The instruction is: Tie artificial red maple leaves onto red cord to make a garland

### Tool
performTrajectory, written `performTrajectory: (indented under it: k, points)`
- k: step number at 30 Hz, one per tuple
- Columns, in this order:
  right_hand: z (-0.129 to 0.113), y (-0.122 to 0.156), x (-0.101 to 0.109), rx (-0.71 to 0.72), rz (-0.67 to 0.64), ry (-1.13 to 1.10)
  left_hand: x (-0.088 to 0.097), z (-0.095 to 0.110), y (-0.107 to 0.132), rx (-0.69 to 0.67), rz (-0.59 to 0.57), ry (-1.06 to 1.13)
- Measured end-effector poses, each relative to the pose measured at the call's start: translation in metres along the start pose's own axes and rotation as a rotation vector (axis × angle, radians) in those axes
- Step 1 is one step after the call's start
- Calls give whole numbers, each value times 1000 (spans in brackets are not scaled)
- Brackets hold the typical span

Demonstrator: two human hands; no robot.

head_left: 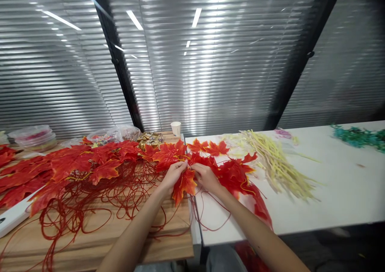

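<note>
My left hand (pixel 174 176) and my right hand (pixel 206 176) meet over the seam between two tables, fingers pinched close together. Between them hangs a red artificial maple leaf (pixel 184 183) with yellow-orange edges; both hands seem closed on its stem end, though the fingertips hide the exact grip. More red maple leaves (pixel 72 159) spread across the wooden table to the left. Another cluster of leaves (pixel 234 171) lies to the right of my right hand. Tangled red cord (pixel 120 191) sprawls below and left of my left hand, and thin loops trail onto the white table.
The wooden table (pixel 99 248) butts against the white table (pixel 300 216). Yellow strips (pixel 279 163) lie at right, green-blue garland (pixel 357 137) beyond. Behind the leaves are a paper cup (pixel 176 128), gold foil pieces (pixel 150 139) and clear plastic tubs (pixel 33 137). A white object (pixel 18 218) lies at left.
</note>
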State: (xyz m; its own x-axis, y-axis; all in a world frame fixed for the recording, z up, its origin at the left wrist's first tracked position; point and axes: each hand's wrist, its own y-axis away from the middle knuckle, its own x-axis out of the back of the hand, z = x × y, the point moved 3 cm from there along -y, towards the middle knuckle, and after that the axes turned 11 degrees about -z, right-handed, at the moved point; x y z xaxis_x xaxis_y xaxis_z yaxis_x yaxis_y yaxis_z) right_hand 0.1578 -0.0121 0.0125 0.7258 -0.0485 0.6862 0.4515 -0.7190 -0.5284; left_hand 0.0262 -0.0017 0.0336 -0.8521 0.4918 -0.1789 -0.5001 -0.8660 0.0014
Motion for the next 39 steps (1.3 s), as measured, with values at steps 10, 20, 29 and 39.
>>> performTrajectory:
  k: [10, 20, 29, 39]
  points:
    - [5, 1, -6, -10, -67, 44, -4, 0, 1, 14, -20, -1]
    - [1, -1, -4, -23, -107, 47, -2, -4, -1, 27, -11, -35]
    - [0, -1, -5, -30, -138, 44, -2, -5, -2, 33, 0, -80]
    - [-2, -2, -4, -39, -150, 69, -2, -7, -3, 14, -3, -119]
